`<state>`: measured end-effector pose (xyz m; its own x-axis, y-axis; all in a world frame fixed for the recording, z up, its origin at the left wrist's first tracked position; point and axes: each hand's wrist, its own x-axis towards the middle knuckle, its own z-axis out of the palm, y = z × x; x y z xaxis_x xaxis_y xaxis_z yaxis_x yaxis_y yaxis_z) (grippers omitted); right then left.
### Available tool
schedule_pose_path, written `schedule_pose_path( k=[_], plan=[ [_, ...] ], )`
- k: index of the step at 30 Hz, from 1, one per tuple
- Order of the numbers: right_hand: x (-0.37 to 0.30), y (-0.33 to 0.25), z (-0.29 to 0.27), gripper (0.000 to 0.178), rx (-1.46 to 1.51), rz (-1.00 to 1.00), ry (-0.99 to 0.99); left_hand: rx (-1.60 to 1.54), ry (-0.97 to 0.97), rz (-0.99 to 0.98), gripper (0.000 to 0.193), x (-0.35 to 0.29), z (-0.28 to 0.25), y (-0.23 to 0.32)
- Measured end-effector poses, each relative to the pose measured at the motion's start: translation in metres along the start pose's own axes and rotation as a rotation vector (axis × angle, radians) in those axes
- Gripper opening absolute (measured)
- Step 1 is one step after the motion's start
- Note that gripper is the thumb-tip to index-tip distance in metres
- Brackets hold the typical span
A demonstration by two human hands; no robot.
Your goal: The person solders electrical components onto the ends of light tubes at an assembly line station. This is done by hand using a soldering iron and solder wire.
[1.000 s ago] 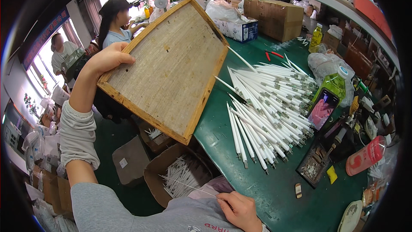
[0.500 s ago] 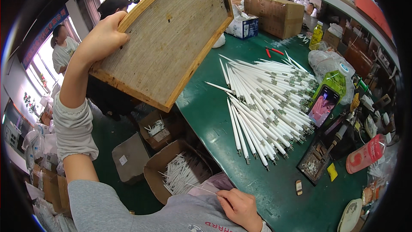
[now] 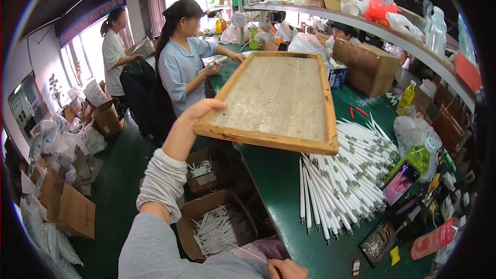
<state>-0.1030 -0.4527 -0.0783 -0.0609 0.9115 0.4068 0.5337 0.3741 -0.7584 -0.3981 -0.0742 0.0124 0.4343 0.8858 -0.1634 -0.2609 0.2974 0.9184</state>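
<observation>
My left hand (image 3: 187, 124) grips the near left corner of a shallow wooden-framed tray (image 3: 268, 140). Its flat, greyish base bears small dark marks, and nothing lies on it. The tray is held in the air, tilted, over the edge of the green table. Low in the picture, my right hand (image 3: 289, 268) pinches a thin pale rod (image 3: 248, 252) that points left; the lower part of this hand is cut off. Under and beyond the tray, a fanned pile of slim white pointed sticks (image 3: 346, 186) with grey metal ends lies on the table, partly hidden by the tray.
The green table (image 3: 294, 237) carries red-handled pliers (image 3: 358, 111), a phone (image 3: 400, 182), a bottle of green liquid (image 3: 421, 157) and a pink bottle (image 3: 434, 238). Below stand cartons of white sticks (image 3: 217, 230). A person in light blue (image 3: 181, 72) works across the table's far left end.
The tray has swung down from a steep tilt to a flatter one, with my left hand lower and farther right. My view has turned up and left. The rod remains in my right hand.
</observation>
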Motion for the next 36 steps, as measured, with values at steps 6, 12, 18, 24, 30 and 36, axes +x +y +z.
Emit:
schedule_pose_path(
  k=[6, 12, 18, 24, 30, 36],
  plan=[
    [0.009, -0.009, -0.002, 0.008, -0.011, 0.039, -0.006, -0.212, -0.111, 0.025, 0.044, 0.052, -0.007, -0.022],
    [0.014, -0.01, -0.001, 0.008, 0.028, 0.096, 0.007, -0.215, -0.041, 0.129, 0.042, 0.095, -0.003, -0.013],
    [0.014, -0.01, -0.002, 0.008, 0.036, 0.101, -0.001, -0.155, -0.003, 0.176, 0.044, 0.141, -0.019, 0.005],
    [0.013, -0.009, -0.003, 0.009, 0.053, 0.122, -0.036, -0.005, 0.184, 0.249, 0.042, 0.178, -0.025, 0.022],
    [0.014, -0.007, -0.005, 0.009, 0.047, 0.117, -0.039, -0.024, 0.304, 0.26, 0.043, 0.195, -0.034, 0.04],
    [0.015, -0.007, -0.006, 0.008, 0.065, 0.124, -0.041, -0.009, 0.301, 0.276, 0.049, 0.181, -0.044, 0.05]
  ],
)
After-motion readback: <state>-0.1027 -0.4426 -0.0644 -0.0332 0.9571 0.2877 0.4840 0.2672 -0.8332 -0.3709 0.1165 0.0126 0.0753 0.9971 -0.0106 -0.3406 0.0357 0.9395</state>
